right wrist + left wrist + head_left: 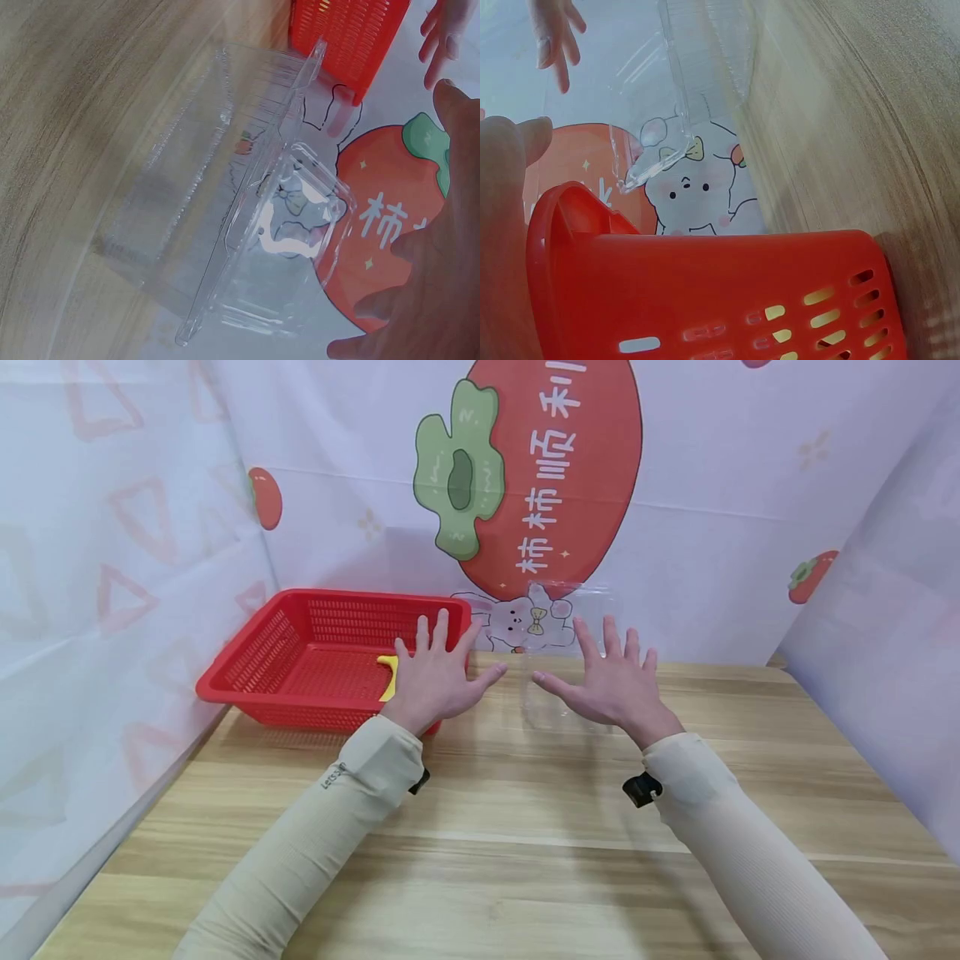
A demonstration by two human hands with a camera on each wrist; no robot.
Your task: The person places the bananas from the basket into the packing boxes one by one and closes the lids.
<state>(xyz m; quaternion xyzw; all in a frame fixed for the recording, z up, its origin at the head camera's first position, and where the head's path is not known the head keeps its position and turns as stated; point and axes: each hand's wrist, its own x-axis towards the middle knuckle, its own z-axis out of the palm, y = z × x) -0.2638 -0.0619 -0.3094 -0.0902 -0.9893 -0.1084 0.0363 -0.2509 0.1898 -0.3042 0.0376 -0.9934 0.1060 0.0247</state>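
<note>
My left hand (438, 685) is spread with straight fingers over the right end of a red plastic basket (258, 700), holding nothing. Inside that basket lies a curved yellow thing (388, 665), partly hidden behind the hand, so its kind is unclear. My right hand (617, 687) is likewise spread and holds nothing. It hovers by a clear plastic box (551, 714) on the table. In the right wrist view the box (169, 195) has a transparent lid (341, 225) raised at its far side. Neither hand visibly grips the basket or the box.
A wooden table (480, 868) spans the area under both arms. Behind it hangs a white cloth (712, 560) printed with persimmons and a rabbit. More cloth (127, 635) bounds the left side, and another sheet (885, 635) bounds the right.
</note>
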